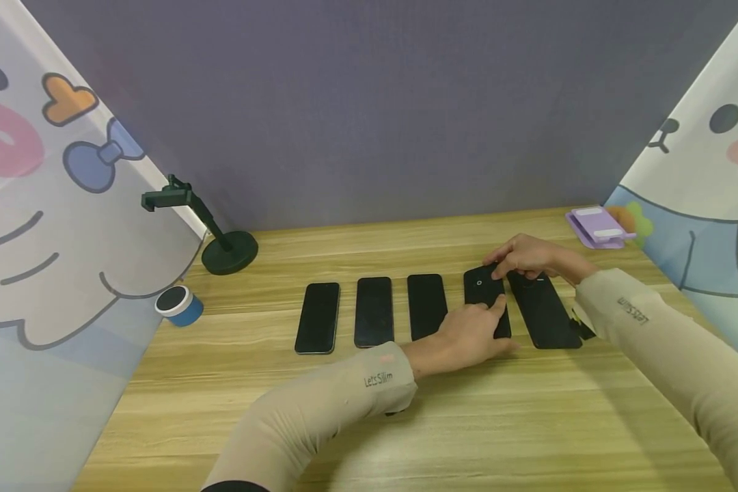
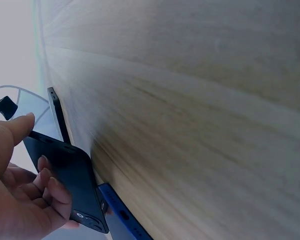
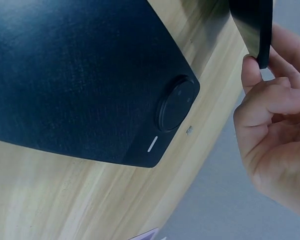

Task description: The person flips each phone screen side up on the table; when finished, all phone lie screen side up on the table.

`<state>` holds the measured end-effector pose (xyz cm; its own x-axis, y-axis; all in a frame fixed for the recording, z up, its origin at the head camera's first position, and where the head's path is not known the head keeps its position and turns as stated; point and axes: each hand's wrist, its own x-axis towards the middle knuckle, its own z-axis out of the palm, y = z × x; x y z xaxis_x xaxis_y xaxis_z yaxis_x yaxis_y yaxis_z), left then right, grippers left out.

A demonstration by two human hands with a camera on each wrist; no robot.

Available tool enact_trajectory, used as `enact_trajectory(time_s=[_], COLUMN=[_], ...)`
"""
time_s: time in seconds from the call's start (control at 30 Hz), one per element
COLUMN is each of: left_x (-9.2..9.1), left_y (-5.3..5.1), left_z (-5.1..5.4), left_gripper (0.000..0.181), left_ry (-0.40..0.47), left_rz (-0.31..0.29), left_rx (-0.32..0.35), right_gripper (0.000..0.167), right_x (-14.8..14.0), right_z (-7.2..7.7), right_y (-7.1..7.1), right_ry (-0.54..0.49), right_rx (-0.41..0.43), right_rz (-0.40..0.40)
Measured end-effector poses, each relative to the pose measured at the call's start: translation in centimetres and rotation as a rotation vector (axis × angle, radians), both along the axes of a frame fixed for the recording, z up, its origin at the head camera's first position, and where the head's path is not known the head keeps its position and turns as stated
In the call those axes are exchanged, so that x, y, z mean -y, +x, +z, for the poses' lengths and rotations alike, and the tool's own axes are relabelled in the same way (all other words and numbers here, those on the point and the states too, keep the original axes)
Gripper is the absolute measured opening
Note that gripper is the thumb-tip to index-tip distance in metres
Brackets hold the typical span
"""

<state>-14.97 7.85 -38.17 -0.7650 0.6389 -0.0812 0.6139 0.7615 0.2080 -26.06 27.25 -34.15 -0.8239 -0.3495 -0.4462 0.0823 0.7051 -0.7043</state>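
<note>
A black phone (image 1: 480, 287), back side up with a camera near its far end, is between both hands and tilts off the table. At its far end my right hand (image 1: 525, 255) pinches the edge between thumb and fingers, as the right wrist view also shows. My left hand (image 1: 467, 335) holds the near end; in the left wrist view its thumb is on the phone's (image 2: 65, 165) end edge and its other fingers curl by the back. Just right lies another black phone (image 1: 547, 318), back up, with a round camera bump (image 3: 177, 104) beneath my right wrist.
Three phones lie screen up in a row at left: a far-left one (image 1: 318, 318), a middle one (image 1: 374, 311) and one (image 1: 426, 301) partly behind my left hand. A dark green stand (image 1: 229, 251), a blue-and-white jar (image 1: 181, 307) and a purple stand (image 1: 598, 225) stand farther out.
</note>
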Motion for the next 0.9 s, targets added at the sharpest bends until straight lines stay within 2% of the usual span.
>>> enact_trajectory(time_s=[0.23, 0.3, 0.4, 0.53, 0.73, 0.9], left_x=[0.0, 0.2, 0.7, 1.6, 2.5, 3.2], left_y=[-0.1, -0.1, -0.2, -0.4, -0.4, -0.7], left_z=[0.1, 0.2, 0.7, 1.5, 2.2, 1.9], left_gripper=[0.080, 0.077, 0.076, 0.075, 0.073, 0.068], left_ry=[0.030, 0.065, 0.124, 0.183, 0.204, 0.292], left_rz=[0.000, -0.002, -0.008, -0.008, 0.028, 0.082], left_rx=[0.036, 0.077, 0.174, 0.278, 0.287, 0.284], right_gripper=[0.057, 0.057, 0.058, 0.058, 0.061, 0.061], right_x=[0.1, 0.0, -0.2, -0.4, -0.5, -0.4], right_z=[0.1, 0.2, 0.4, 0.7, 0.2, -0.3], right_y=[0.0, 0.0, 0.0, 0.1, 0.3, 0.8], right_ry=[0.008, 0.004, -0.004, -0.023, -0.074, -0.162], right_rx=[-0.018, -0.009, 0.007, -0.007, -0.054, -0.086], right_rz=[0.003, 0.002, 0.002, 0.011, -0.026, -0.082])
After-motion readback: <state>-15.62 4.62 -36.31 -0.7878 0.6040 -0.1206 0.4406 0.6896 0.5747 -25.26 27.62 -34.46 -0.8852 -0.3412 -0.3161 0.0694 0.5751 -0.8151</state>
